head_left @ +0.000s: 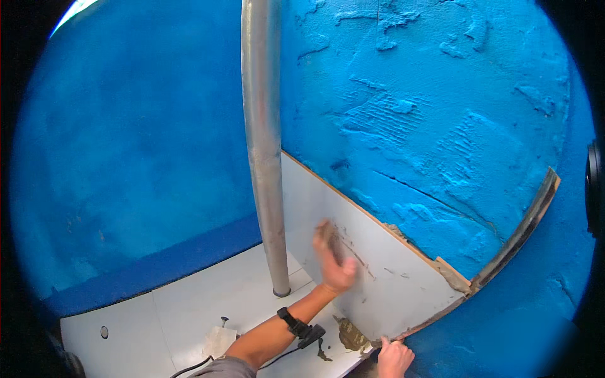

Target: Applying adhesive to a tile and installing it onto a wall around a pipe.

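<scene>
A large white tile [394, 302] stands against the blue wall, with mortar showing along its upper and side edges. My left hand [333, 261] lies against its face with the fingers stretched out, slightly smeared by motion. Dark mortar smudges mark the tile beside that hand. At the tile's lower corner, my right hand [395, 358] is closed at the edge, with some fingers hidden. A lump of wet mortar [351, 335] sits at the foot of the tile, next to my right hand. On my left wrist is a black strap with a small device [309, 334].
A metal pole [265, 157] rises left of the tile from a white tiled ledge [126, 334]. Near my left forearm lie a small pale square piece [218, 341] and a black cable [280, 357]. A curved edge strip [520, 230] runs up the wall's right corner.
</scene>
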`<state>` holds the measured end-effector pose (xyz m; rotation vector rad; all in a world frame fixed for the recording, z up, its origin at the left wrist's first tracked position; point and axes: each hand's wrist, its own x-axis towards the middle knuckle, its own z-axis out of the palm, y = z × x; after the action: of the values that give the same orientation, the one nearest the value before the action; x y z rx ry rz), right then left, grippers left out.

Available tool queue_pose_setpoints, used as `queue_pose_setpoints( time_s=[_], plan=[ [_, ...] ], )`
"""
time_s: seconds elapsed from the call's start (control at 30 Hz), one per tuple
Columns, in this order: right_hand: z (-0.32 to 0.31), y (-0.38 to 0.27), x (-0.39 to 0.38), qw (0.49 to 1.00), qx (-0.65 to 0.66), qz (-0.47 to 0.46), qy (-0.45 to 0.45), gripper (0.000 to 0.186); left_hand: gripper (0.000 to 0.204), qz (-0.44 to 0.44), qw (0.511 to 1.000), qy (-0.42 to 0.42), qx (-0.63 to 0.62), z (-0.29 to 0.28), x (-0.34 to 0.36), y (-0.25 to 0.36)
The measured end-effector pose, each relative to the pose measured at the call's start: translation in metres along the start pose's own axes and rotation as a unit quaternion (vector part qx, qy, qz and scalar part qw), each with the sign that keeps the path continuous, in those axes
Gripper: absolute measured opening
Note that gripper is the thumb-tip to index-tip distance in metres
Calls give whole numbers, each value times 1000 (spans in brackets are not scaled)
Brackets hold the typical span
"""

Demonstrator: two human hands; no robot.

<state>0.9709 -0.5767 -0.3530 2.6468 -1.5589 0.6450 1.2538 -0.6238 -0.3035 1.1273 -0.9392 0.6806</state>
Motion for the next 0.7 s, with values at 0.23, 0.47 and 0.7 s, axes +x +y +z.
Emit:
queue_pose_setpoints(
  time_s=[0.23,0.47,0.7],
  plan=[
    [2,7,-9,1000,-16,3,-19,50,56,-339,887,94,-298,-41,-18,-69],
    [-5,7,-9,1000,-4,-12,-28,41,58,-249,961,58,105,5,1,-90],
    [21,13,3,999,-30,-38,-24,40,53,-268,960,59,58,-12,16,-85]
  ],
)
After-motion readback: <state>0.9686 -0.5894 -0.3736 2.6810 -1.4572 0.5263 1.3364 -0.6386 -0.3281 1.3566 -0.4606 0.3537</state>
